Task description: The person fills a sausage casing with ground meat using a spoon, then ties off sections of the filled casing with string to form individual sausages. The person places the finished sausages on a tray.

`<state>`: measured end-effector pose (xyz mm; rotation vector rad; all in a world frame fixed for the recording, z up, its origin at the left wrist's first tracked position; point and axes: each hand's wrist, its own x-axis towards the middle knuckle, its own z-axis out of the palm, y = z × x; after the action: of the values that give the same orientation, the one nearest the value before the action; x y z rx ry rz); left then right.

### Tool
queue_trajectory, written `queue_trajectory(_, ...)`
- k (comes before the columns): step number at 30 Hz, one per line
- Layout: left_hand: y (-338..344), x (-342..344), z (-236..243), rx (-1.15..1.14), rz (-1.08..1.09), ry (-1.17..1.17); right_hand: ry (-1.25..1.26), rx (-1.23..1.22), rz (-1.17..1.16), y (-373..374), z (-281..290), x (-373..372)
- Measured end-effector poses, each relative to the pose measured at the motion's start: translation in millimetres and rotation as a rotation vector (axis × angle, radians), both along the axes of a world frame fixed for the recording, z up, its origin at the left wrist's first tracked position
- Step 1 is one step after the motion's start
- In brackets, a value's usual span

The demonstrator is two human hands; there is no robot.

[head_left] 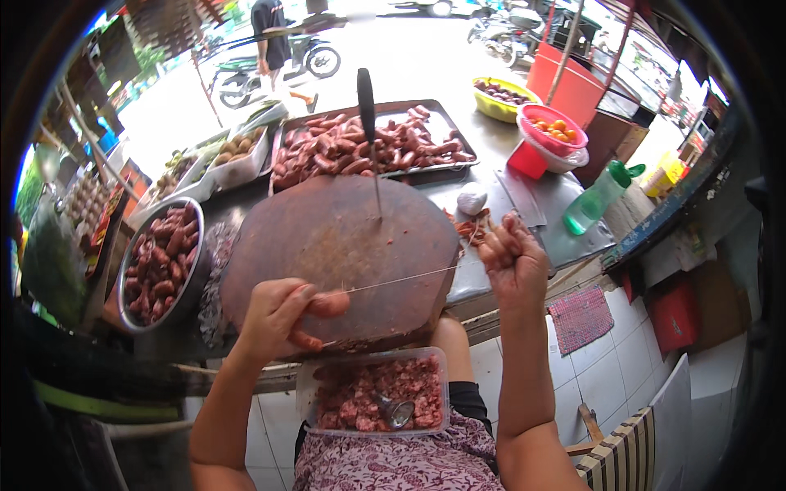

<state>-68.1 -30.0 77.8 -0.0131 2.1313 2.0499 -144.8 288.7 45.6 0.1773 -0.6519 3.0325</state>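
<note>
My left hand (278,315) grips a pale stuffed sausage (327,304) over the lower left of the round wooden block (319,229). A thin white string (409,274) stretches from it to my right hand (509,258), closed on the string beside the block's right edge. A black-handled knife (367,106) stands upright on the block's far part. A plastic container of chopped meat (360,389), with a metal utensil (395,411) in it, rests on my lap. A white ball (472,199) lies right of the block near some reddish scraps (467,231).
A tray of sausages (327,151) sits behind the block, a bowl of sausages (160,266) at left. Containers of produce (237,151), yellow (499,92) and pink bowls (553,131) and a green bottle (591,200) surround it. A person (270,37) stands in the street by a motorbike.
</note>
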Motion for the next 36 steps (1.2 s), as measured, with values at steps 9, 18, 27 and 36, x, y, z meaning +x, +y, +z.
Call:
queue_trajectory(9, -3.6, -56.3, 4.4, 0.039, -0.363, -0.176, 0.017, 1.058, -0.683, 24.4, -23.0, -27.6)
queue_trajectory(18, 52.6, -90.3, 16.7, -0.294, -0.418, -0.169, 0.544, 1.371, 0.125, -67.8, -7.3, -12.5)
queue_trajectory(27, 33.0, -177.0, -35.1, 0.013, -0.468, -0.093, 0.334, 1.179, 0.275, -56.5, -25.1, -79.5)
queue_trajectory(36, 35.9, -221.8, -67.0, -0.012, -0.257, -0.074, 0.442, 1.534, -0.098, -77.9, -44.9, -118.9)
